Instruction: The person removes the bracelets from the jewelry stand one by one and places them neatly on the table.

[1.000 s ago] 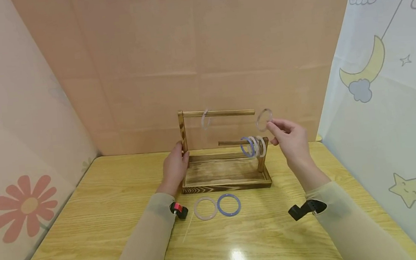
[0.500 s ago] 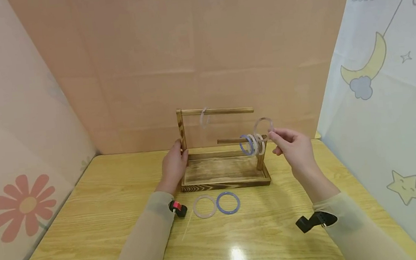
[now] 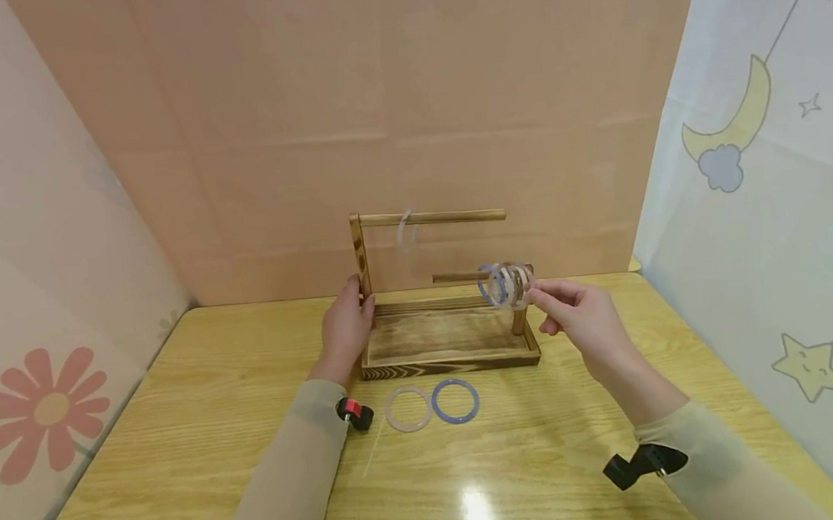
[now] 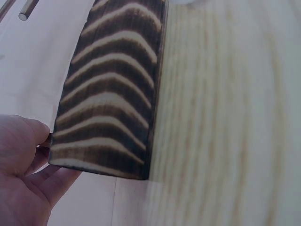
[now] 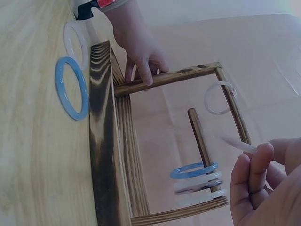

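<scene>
A dark-grained wooden rack (image 3: 449,366) with a tray base and two horizontal rods stands on the table. My left hand (image 3: 343,330) grips its left upright post, the thumb on the near side. My right hand (image 3: 580,315) pinches a translucent bangle (image 5: 237,144) between thumb and fingers. From the head this bangle overlaps those on the lower rod; the right wrist view has it edge-on, apart from the rod. The lower rod (image 5: 197,132) carries a blue bangle (image 5: 193,170) and several white and greyish ones. A clear bangle (image 5: 205,100) hangs on the upper rod (image 3: 457,217).
On the table before the rack lie a pale pink bangle (image 3: 410,430) and a blue bangle (image 3: 457,420), side by side. A peach backdrop (image 3: 262,141) rises behind the table, with printed panels to the left and right.
My right hand has lowered the translucent bangle and brought it slightly left, from beside the upper rod's free end to the lower rod's bangles. The left hand keeps its grip on the post.
</scene>
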The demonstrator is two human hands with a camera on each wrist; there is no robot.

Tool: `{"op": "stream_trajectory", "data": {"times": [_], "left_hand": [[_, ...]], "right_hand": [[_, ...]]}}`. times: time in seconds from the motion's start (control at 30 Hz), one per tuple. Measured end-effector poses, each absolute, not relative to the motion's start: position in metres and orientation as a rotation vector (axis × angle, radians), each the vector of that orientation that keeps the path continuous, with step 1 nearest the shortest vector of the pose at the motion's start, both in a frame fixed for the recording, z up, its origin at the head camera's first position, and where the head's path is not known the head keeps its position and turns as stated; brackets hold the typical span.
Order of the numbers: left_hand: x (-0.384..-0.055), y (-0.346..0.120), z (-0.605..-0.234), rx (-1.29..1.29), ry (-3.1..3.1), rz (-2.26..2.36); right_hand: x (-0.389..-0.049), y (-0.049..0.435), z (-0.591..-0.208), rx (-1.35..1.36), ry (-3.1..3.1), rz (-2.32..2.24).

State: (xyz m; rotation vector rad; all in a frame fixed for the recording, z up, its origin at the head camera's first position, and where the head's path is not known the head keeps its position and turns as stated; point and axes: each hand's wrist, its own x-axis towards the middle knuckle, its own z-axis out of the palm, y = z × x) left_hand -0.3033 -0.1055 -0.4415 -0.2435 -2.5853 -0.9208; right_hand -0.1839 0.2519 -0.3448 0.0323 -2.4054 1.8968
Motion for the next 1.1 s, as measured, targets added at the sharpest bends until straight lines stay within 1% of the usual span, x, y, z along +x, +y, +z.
{"op": "stream_trajectory", "data": {"times": [0.47,1.1], "left_hand": [[-0.302,-0.105,-0.44,-0.246,-2.594,-0.922],[-0.3,-0.102,-0.441,-0.255,-2.587,-0.918]], "right_hand": [[-0.171,0.252,-0.361,0.055,-2.546,1.926],[-0.16,0.262,-0.398,0.023,-2.785,1.885]]}}
